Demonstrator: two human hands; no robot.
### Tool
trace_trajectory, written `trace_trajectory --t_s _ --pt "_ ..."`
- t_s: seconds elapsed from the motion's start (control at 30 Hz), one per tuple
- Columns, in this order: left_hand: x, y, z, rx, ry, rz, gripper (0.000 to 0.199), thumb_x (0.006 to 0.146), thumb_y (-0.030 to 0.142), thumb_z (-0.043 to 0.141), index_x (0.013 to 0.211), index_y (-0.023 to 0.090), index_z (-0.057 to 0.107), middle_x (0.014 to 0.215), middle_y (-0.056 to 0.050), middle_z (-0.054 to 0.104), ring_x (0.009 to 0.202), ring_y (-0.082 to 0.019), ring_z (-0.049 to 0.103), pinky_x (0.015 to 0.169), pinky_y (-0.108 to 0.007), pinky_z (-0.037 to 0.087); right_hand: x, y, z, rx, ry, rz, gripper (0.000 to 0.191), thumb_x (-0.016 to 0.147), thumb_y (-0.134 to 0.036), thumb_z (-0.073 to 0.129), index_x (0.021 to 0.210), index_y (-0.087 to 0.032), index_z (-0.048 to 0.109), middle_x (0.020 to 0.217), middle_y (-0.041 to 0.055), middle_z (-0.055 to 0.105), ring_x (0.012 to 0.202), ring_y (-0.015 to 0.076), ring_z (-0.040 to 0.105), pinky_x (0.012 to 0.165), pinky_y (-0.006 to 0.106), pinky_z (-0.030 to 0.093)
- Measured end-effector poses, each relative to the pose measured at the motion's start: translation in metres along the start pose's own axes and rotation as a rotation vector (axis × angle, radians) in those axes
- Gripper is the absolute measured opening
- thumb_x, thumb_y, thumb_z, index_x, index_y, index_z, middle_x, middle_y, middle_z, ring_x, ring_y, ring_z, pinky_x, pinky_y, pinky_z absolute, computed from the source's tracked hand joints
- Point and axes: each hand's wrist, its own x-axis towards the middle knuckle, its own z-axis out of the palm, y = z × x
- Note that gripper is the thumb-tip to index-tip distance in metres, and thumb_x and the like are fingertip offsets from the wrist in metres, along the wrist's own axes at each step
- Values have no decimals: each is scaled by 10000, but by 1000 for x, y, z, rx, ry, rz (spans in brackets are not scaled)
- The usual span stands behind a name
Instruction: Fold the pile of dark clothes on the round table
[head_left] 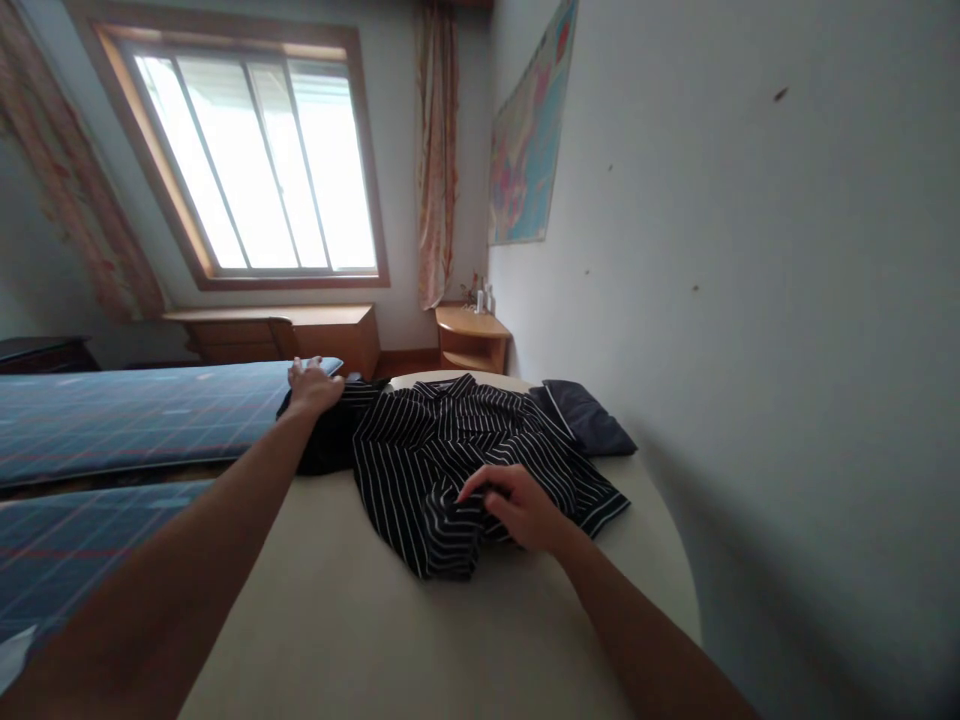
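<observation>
A black shirt with white stripes (465, 430) lies spread on the pale round-ended table (360, 620), collar at the far side. My right hand (525, 508) is at the shirt's near edge, its curled thumb and forefinger closed on the striped fabric of a sleeve or hem; I cannot tell which. My left hand (313, 385) reaches far forward to the left, fingers stretched and apart, over a dark bundle of clothing (326, 445) beside the shirt. Part of that bundle is hidden by my left hand and forearm.
A folded dark navy cloth item (589, 418) lies at the table's right, near the white wall (750, 300). Blue plaid bedding (150, 420) borders the table on the left. Behind stand a wooden desk (337, 318) and a corner shelf (472, 322) with small items.
</observation>
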Motion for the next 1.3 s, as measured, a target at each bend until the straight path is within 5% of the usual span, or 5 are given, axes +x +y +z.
trace_trajectory --t_s 0.13,0.43,0.73,0.9,1.3 --pt "-42 6 13 129 -143 70 549 820 315 570 1314 84 504 1391 -260 474 1269 -394 486 992 -468 416 1 -13 21 -112 -118 1 314 823 -119 470 989 -208 721 593 -63 549 462 75 364 500 204 295" --pt "-119 -5 18 241 -508 10 490 824 325 529 1217 33 516 1109 -319 646 1049 -460 638 828 -506 470 8 39 -22 -215 574 175 267 864 -270 469 1062 -204 637 984 52 692 842 203 627 826 339 472" --pt "-160 -17 49 -587 -355 -91 383 722 322 666 1059 162 580 760 -39 639 744 -238 662 702 -355 530 8 76 -37 -135 712 261 288 805 -357 551 989 -160 652 991 115 707 897 247 664 865 399 505" --pt "-170 -10 38 -1288 -464 -147 684 668 303 735 1310 226 510 1272 -84 579 921 -181 663 819 -342 563 6 90 -43 -147 804 309 311 803 -413 570 978 -161 622 959 137 708 869 271 680 833 425 522" --pt "-199 16 42 -1365 -661 -332 1222 674 226 844 1567 334 16 1340 -115 564 919 -211 680 736 -332 593 0 106 -53 -231 827 309 246 794 -385 598 905 -172 650 922 132 727 875 261 690 860 421 530"
